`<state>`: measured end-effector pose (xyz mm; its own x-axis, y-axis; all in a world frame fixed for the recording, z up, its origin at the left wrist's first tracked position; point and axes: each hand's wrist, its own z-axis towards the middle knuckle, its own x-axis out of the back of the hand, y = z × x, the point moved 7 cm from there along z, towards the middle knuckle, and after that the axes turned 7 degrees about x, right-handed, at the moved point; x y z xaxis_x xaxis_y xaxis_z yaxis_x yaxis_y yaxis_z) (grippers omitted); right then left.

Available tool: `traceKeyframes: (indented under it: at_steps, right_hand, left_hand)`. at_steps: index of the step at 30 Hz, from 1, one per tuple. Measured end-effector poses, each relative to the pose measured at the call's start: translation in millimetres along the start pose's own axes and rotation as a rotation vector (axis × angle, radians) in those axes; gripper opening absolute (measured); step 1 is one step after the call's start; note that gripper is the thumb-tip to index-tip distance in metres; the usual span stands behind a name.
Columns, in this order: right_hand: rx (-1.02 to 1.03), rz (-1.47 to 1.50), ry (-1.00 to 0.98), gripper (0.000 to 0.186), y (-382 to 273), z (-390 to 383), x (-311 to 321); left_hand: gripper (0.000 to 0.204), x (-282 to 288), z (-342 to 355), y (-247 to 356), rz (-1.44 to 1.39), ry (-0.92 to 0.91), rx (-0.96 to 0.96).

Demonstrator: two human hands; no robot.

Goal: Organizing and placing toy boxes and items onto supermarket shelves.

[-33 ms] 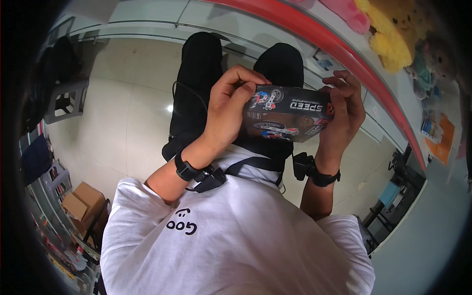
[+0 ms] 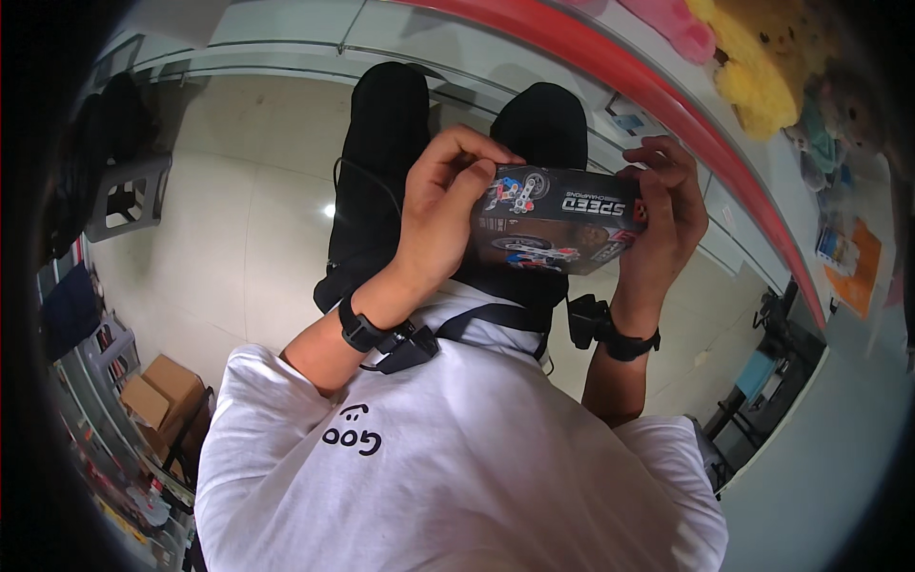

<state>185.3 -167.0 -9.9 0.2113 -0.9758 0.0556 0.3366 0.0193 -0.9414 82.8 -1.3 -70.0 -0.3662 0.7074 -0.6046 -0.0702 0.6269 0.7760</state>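
A dark cardboard toy box [image 2: 562,221] with printed pictures of a red, white and blue motorcycle is held up above my lap, its print upside down to me. At its left end my left hand [image 2: 446,205] is closed, thumb along the near upper edge and fingers bent around the far side. My right hand [image 2: 670,212] grips the red-marked right end, with the thumb on the front and some fingers raised behind it. Both faces in view look closed; the underside and far side are hidden. A black strap with a small dark device sits on each wrist.
My black-trousered knees [image 2: 391,114] are under the box. Beyond them curves a red-edged counter [image 2: 658,71] with plush toys [image 2: 762,86] at the far right. A grey stool [image 2: 133,198] stands at left on the tiled floor, and an open cardboard carton [image 2: 164,391] lies lower left.
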Motion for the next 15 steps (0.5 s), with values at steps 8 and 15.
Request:
traceKeyframes:
  at_steps: [8, 15]
  right_hand:
    - [-0.031, 0.039, -0.007, 0.013, 9, 11, 14]
    - [-0.133, 0.191, -0.121, 0.008, 30, -10, 10]
  left_hand:
    - [0.03, -15, 9, 14, 0.161, -0.045, -0.174]
    - [0.03, -3, 11, 3, 0.159, 0.008, -0.041]
